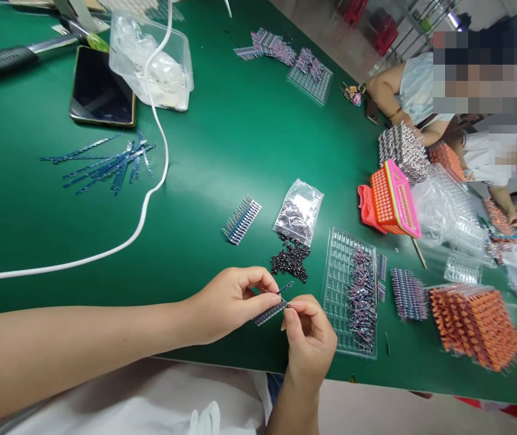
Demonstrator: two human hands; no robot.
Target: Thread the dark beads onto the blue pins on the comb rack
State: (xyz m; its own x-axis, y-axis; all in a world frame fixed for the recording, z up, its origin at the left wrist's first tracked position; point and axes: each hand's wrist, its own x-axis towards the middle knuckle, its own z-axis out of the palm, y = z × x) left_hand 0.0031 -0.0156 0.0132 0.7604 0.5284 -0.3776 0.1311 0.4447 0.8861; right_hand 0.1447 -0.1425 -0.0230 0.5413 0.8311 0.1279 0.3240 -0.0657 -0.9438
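My left hand [235,302] is closed, thumb and fingers pinching a dark, narrow strip with a row of small segments [268,315]. Close beside it, my right hand [311,338] pinches at the strip's right end; whatever lies between those fingertips is too small to make out. Just beyond the hands is a pile of tiny black bead-like parts [291,260], spilling by the mouth of a clear plastic bag [299,208]. A blue-and-white strip with thin wire leads [242,220] lies to the left of the bag.
Right of my hands, a clear compartment tray [337,284] holds many leaded parts [362,302]. Farther right are orange stacked parts [476,326] and an orange-pink basket [387,199]. A white cable [143,214], blue strips [120,166] and a phone [103,84] lie left. Other people sit across.
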